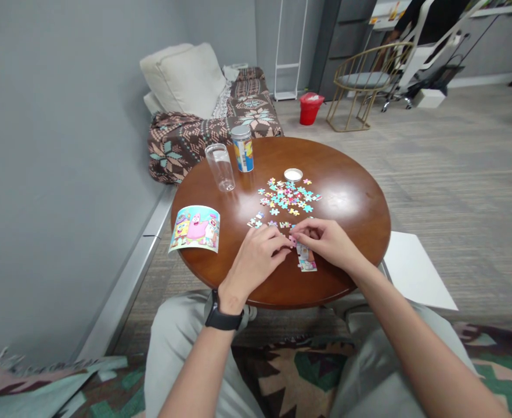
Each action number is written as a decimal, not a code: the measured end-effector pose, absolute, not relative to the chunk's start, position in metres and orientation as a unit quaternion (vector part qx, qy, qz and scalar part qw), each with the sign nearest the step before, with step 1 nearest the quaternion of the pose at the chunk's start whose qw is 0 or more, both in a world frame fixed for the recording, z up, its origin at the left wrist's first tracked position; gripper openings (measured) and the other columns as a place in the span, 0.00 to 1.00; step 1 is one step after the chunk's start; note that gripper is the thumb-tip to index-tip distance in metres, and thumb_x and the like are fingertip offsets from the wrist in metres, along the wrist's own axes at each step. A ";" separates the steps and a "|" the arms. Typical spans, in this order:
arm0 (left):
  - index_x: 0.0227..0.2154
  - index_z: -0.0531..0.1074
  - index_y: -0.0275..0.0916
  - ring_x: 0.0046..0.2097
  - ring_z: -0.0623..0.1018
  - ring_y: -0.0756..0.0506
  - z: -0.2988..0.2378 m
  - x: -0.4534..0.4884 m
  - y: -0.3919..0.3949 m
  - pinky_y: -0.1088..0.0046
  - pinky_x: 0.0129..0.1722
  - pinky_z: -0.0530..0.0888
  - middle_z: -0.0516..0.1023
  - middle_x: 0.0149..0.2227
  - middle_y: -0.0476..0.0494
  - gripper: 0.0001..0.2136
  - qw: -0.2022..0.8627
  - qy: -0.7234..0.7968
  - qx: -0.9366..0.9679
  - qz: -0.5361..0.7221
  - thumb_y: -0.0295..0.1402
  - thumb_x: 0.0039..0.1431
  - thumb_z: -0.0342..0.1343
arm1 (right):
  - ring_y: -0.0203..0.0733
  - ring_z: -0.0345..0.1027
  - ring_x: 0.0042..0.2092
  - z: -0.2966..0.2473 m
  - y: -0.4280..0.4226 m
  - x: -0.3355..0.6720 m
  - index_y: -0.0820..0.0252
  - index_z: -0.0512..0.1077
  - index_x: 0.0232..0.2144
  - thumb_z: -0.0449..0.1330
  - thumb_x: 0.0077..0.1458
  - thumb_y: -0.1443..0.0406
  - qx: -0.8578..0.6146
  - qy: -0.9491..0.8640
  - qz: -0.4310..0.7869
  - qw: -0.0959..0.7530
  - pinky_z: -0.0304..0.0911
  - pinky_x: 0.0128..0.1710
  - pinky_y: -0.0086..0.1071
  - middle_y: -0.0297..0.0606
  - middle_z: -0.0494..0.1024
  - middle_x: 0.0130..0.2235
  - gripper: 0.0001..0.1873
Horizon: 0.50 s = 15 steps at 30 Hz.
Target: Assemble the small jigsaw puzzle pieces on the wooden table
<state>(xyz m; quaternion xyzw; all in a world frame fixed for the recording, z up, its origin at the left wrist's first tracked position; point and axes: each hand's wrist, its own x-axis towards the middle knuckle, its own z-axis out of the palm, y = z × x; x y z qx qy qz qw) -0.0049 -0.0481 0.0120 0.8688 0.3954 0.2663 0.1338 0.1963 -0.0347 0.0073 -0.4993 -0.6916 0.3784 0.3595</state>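
Left hand (260,251) and right hand (325,237) close together over a table (356,223).
A joined puzzle strip (307,265) lies at the right hand's near edge; that hand's fingers are bunched, the left's loosely curved, a pink piece (293,240) between them. Whether either grips it, I cannot tell. Left of the left hand lies a picture sheet (195,228); beyond both, loose pieces (286,197), a clear jar (221,168), a lid (293,174), a can (243,152).
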 end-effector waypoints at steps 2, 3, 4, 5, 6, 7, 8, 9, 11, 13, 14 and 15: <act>0.36 0.79 0.42 0.40 0.74 0.47 0.011 -0.005 -0.048 0.67 0.43 0.66 0.76 0.34 0.48 0.06 0.131 0.391 0.873 0.260 0.29 0.63 0.57 | 0.34 0.61 0.26 0.008 -0.035 0.195 0.60 0.80 0.30 0.61 0.53 0.59 -0.493 -0.718 0.346 0.348 0.56 0.26 0.29 0.35 0.77 0.27 0.11; 0.35 0.79 0.43 0.40 0.73 0.47 0.010 -0.006 -0.047 0.67 0.43 0.66 0.76 0.34 0.48 0.06 0.130 0.392 0.874 0.255 0.29 0.63 0.57 | 0.35 0.62 0.27 0.008 -0.035 0.195 0.59 0.80 0.29 0.61 0.53 0.61 -0.489 -0.728 0.333 0.345 0.57 0.27 0.29 0.35 0.77 0.27 0.10; 0.34 0.80 0.43 0.40 0.73 0.47 0.010 -0.006 -0.047 0.67 0.43 0.66 0.76 0.33 0.48 0.06 0.130 0.393 0.875 0.251 0.29 0.63 0.57 | 0.35 0.63 0.28 0.008 -0.035 0.194 0.59 0.80 0.29 0.61 0.53 0.62 -0.485 -0.736 0.325 0.342 0.58 0.28 0.29 0.35 0.77 0.27 0.09; 0.33 0.80 0.43 0.39 0.73 0.47 0.010 -0.006 -0.047 0.67 0.43 0.65 0.76 0.33 0.48 0.07 0.130 0.394 0.875 0.247 0.29 0.63 0.58 | 0.35 0.63 0.28 0.008 -0.035 0.194 0.59 0.79 0.29 0.60 0.52 0.63 -0.482 -0.742 0.318 0.339 0.58 0.29 0.30 0.35 0.77 0.28 0.08; 0.33 0.80 0.43 0.39 0.73 0.47 0.010 -0.005 -0.047 0.67 0.42 0.65 0.76 0.32 0.49 0.07 0.131 0.396 0.875 0.245 0.30 0.63 0.58 | 0.35 0.63 0.28 0.008 -0.035 0.194 0.59 0.79 0.29 0.60 0.52 0.63 -0.481 -0.746 0.315 0.336 0.58 0.29 0.30 0.35 0.77 0.28 0.08; 0.33 0.81 0.43 0.39 0.73 0.47 0.010 -0.005 -0.048 0.66 0.42 0.65 0.76 0.32 0.49 0.07 0.133 0.397 0.875 0.243 0.30 0.63 0.58 | 0.35 0.63 0.28 0.008 -0.035 0.194 0.59 0.79 0.29 0.60 0.53 0.63 -0.482 -0.746 0.312 0.336 0.58 0.29 0.30 0.35 0.76 0.27 0.08; 0.33 0.81 0.43 0.39 0.73 0.47 0.010 -0.005 -0.048 0.66 0.42 0.65 0.76 0.32 0.49 0.07 0.134 0.398 0.875 0.242 0.30 0.63 0.58 | 0.35 0.63 0.28 0.008 -0.035 0.194 0.59 0.79 0.29 0.60 0.53 0.63 -0.484 -0.745 0.311 0.338 0.58 0.29 0.30 0.35 0.76 0.27 0.08; 0.33 0.81 0.43 0.39 0.73 0.47 0.010 -0.005 -0.048 0.66 0.42 0.65 0.76 0.32 0.49 0.07 0.136 0.400 0.874 0.240 0.30 0.63 0.58 | 0.35 0.62 0.27 0.007 -0.035 0.194 0.59 0.79 0.30 0.59 0.54 0.62 -0.488 -0.741 0.310 0.341 0.58 0.29 0.30 0.35 0.76 0.27 0.09; 0.32 0.81 0.43 0.38 0.73 0.47 0.010 -0.005 -0.048 0.66 0.42 0.64 0.76 0.32 0.49 0.07 0.140 0.404 0.873 0.234 0.31 0.64 0.58 | 0.35 0.61 0.26 0.007 -0.035 0.195 0.59 0.78 0.31 0.58 0.56 0.61 -0.498 -0.729 0.311 0.352 0.57 0.28 0.30 0.35 0.76 0.27 0.10; 0.32 0.81 0.43 0.38 0.73 0.47 0.011 -0.004 -0.048 0.66 0.42 0.64 0.76 0.32 0.49 0.08 0.143 0.409 0.871 0.231 0.32 0.64 0.58 | 0.35 0.60 0.25 0.006 -0.036 0.196 0.59 0.77 0.33 0.57 0.57 0.60 -0.506 -0.715 0.321 0.360 0.56 0.27 0.30 0.34 0.75 0.27 0.12; 0.32 0.81 0.43 0.38 0.73 0.47 0.012 -0.004 -0.048 0.66 0.42 0.64 0.76 0.32 0.49 0.07 0.145 0.414 0.869 0.231 0.33 0.64 0.58 | 0.35 0.60 0.25 0.006 -0.036 0.196 0.59 0.77 0.34 0.57 0.57 0.59 -0.508 -0.709 0.329 0.362 0.56 0.26 0.30 0.34 0.75 0.27 0.12; 0.33 0.81 0.43 0.38 0.74 0.47 0.012 -0.004 -0.048 0.66 0.42 0.65 0.76 0.32 0.49 0.07 0.146 0.421 0.865 0.233 0.33 0.64 0.58 | 0.35 0.60 0.25 0.006 -0.037 0.196 0.59 0.77 0.35 0.56 0.58 0.59 -0.508 -0.703 0.340 0.363 0.57 0.26 0.30 0.33 0.75 0.27 0.12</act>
